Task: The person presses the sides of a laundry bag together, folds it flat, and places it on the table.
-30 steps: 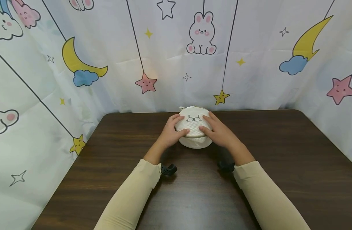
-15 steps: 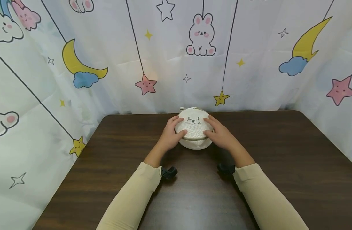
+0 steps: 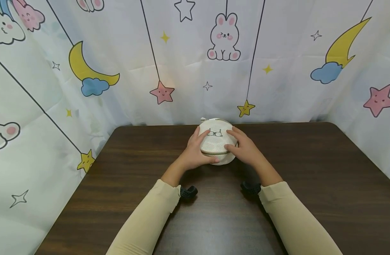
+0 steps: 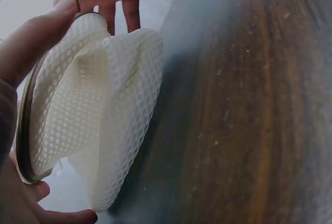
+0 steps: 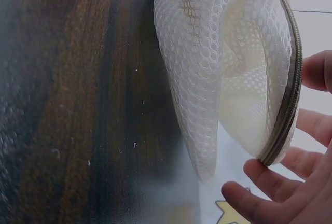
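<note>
A round white mesh laundry bag (image 3: 215, 143) stands on the far part of the table, a small dark line print on its top. My left hand (image 3: 195, 151) holds its left side, fingers over the top and thumb low across the front. On the opposite side my right hand (image 3: 244, 148) grips the bag, thumb and fingers at the edge of the top. In the left wrist view the mesh wall (image 4: 127, 94) bulges and folds inward below the rim. A brownish zipper (image 5: 282, 125) runs round the upper rim in the right wrist view.
The dark wood table (image 3: 137, 170) ends just behind the bag. A white curtain (image 3: 188, 63) printed with moons, stars and rabbits hangs behind it and along both sides. Dark wrist-worn devices (image 3: 188, 192) sit at both sleeve cuffs.
My left thumb has slid from the bag's top down to its lower front, and the left fingers reach further over the top. The right thumb has shifted slightly toward the edge. The bag stays in place.
</note>
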`<action>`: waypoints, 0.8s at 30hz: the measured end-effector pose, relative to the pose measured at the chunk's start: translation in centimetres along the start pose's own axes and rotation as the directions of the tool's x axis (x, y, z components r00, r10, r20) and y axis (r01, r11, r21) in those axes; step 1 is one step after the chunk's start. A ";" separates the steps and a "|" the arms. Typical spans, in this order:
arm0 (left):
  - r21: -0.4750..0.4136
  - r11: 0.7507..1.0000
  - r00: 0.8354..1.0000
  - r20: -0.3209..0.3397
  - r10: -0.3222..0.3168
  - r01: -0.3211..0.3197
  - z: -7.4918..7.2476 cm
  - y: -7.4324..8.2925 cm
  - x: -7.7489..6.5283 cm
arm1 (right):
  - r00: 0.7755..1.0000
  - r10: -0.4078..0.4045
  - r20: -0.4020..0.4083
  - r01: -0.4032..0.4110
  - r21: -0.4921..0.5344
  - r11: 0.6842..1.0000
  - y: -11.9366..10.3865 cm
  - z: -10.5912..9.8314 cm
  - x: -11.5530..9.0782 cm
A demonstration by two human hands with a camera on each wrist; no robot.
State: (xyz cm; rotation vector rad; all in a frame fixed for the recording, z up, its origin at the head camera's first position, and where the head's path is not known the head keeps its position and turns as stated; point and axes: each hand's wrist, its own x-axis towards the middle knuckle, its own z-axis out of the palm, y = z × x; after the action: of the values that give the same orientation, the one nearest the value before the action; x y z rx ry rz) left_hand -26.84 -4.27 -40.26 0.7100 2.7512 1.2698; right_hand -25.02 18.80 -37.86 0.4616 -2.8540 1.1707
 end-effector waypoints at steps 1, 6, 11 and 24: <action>0.011 1.000 1.000 0.000 0.005 -0.005 0.1 0.0 0.0 | 1.000 0.002 -0.002 -0.002 0.000 1.000 0.0 0.0 0.0; 0.066 0.998 0.999 -0.033 0.020 -0.018 0.4 0.1 -0.1 | 1.000 -0.003 -0.003 0.003 -0.014 1.000 0.0 0.0 0.0; 0.111 0.993 0.996 -0.078 0.041 -0.033 0.6 0.1 0.0 | 1.000 -0.023 -0.001 0.023 -0.021 1.000 -0.1 0.0 0.0; 0.166 0.985 0.992 -0.109 0.065 -0.047 0.4 0.2 0.0 | 1.000 -0.011 -0.012 0.011 -0.001 1.000 -0.2 0.3 -0.2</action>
State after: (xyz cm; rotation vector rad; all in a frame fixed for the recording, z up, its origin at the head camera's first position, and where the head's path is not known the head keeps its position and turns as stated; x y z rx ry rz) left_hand -26.65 -3.89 -40.41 0.7540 2.9752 1.1381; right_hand -24.73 18.46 -37.95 0.4684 -2.8379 1.1662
